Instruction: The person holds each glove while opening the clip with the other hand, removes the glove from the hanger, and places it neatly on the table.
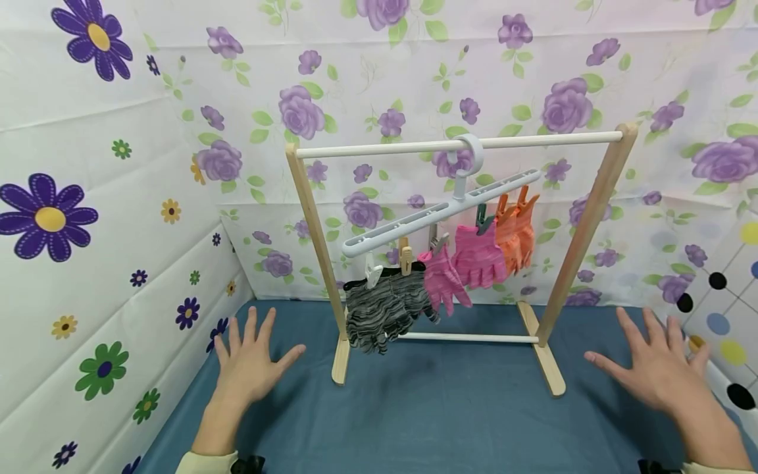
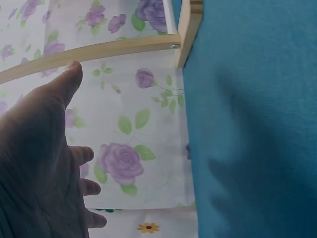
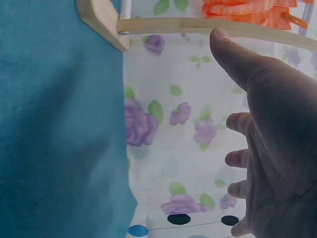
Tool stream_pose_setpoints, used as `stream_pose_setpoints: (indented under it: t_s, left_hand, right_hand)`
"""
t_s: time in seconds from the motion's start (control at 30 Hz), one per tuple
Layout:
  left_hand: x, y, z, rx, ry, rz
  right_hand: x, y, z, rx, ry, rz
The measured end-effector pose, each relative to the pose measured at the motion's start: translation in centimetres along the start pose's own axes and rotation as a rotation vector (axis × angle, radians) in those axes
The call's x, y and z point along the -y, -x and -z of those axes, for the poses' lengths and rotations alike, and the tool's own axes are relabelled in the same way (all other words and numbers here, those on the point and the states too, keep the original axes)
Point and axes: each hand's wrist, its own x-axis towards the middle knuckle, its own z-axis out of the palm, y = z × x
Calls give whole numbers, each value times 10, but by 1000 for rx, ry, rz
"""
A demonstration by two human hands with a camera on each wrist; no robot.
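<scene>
My left hand (image 1: 249, 365) is held with fingers spread to the left of a small wooden drying rack (image 1: 316, 234), holding nothing. On the rack's other side, my right hand (image 1: 660, 372) is likewise spread and bare. A light grey hanger (image 1: 438, 214) hooks over the rack's white top rod (image 1: 379, 150) and slants, its left end lower. Clothespins hold gloves beneath it: grey-and-black striped gloves (image 1: 385, 313) at left, a pink glove (image 1: 444, 280) and another pink glove (image 1: 481, 258) in the middle, orange gloves (image 1: 515, 237) at right. In the right wrist view, orange knit (image 3: 247, 11) shows beyond the rack post.
The rack's wooden feet (image 1: 541, 352) stand on a blue cloth surface (image 1: 438, 421). Behind it hangs a white sheet with purple roses (image 1: 302, 112); a flower-printed sheet (image 1: 118, 296) rises at left. A dotted sheet (image 1: 731, 316) borders the right.
</scene>
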Motion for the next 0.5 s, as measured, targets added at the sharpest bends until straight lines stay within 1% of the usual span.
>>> stream_pose_setpoints:
  t_s: [0.23,0.37,0.5]
  left_hand:
    - [-8,-1,8,-16,35,-20]
    - [-16,0,15,-34,72,-49]
    - [-22,0,20,-71,111,-95]
  right_hand:
    - [7,3,14,-11,4,24]
    - [11,4,22,-56,6,51]
    - [18,7,29,-102,4,87]
